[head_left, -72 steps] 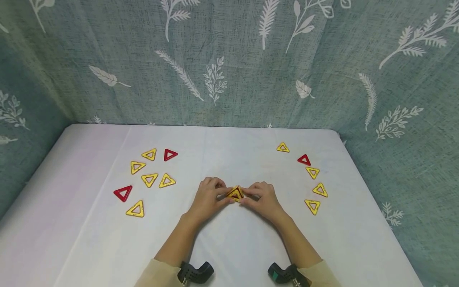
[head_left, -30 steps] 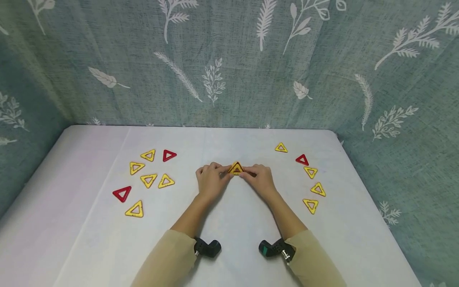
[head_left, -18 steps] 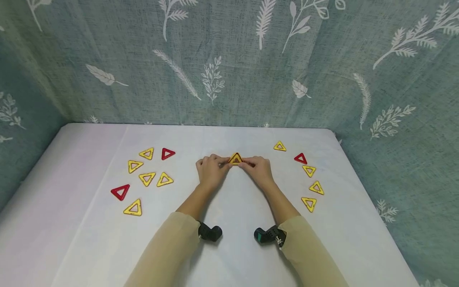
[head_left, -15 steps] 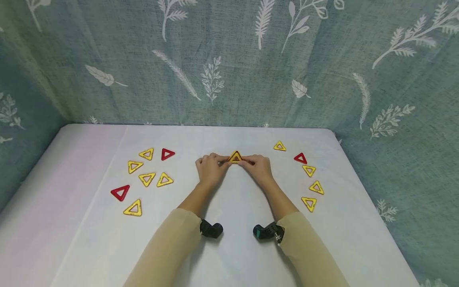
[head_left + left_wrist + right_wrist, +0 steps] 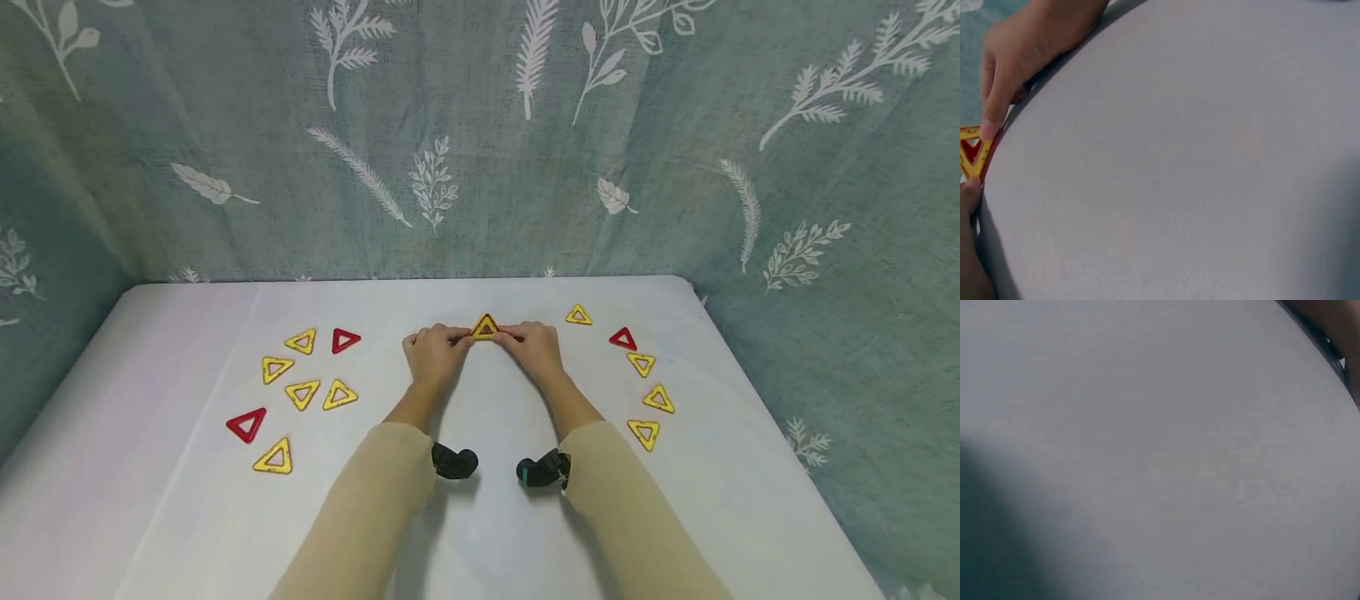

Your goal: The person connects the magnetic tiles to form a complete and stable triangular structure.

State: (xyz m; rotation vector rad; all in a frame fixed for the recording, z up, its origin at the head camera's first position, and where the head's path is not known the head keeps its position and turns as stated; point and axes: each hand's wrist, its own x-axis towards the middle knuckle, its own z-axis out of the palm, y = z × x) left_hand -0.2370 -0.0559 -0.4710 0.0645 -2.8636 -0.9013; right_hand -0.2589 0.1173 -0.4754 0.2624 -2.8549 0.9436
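Observation:
Both hands hold a small piece built of triangular magnetic tiles [image 5: 484,337] near the far middle of the table. My left hand [image 5: 435,358] pinches its left side and my right hand [image 5: 536,350] its right side, thumbs towards me. The left wrist view shows a yellow triangle frame [image 5: 982,154] with red behind it. There the left hand [image 5: 969,231] is partly cut off at the lower edge, while the right hand [image 5: 1019,53] reaches in from the top. In the right wrist view, only part of a hand appears at the upper right corner.
Loose triangular tiles lie flat on the white table [image 5: 480,517] at both sides. On the left are several yellow ones and two red ones, including a red tile [image 5: 335,341]. Several yellow tiles and a red tile [image 5: 624,346] lie on the right. A leaf-patterned curtain [image 5: 480,208] hangs behind the table.
Both hands have slid away from me towards the far edge, carrying the tile piece along. They keep their pinch on it. The loose tiles lie as before; the head view has shifted slightly.

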